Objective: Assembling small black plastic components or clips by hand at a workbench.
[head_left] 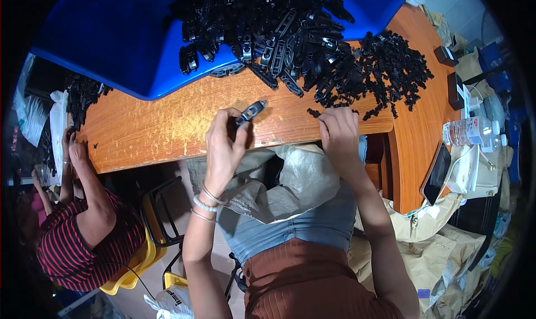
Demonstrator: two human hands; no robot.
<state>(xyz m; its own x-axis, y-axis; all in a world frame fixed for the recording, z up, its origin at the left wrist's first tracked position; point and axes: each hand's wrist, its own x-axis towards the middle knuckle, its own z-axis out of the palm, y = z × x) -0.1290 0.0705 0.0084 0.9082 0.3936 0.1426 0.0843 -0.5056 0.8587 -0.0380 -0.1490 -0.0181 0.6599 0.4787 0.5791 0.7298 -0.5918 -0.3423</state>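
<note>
Worn wooden table (151,126) spans mid-frame — your left hand (224,146) pinches a black part (254,110), long axis slanting, tip toward upper right; your right hand (339,135) curls — its grip can't be told.

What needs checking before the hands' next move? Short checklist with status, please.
1. Left hand has a grip on one elongated black plastic part: ok, between thumb and fingers, above the wooden table.
2. Right hand holds a piece: cannot tell, its curled fingers hide what is under them.
3. Small black pieces gathered in a tight pile: not ok, they are strewn across the table's right part.
4. Larger black parts within easy reach: ok, probably, heaped at the blue bin just beyond the hands.
5. Co-worker's hand clear: ok, far off at the left.
</note>
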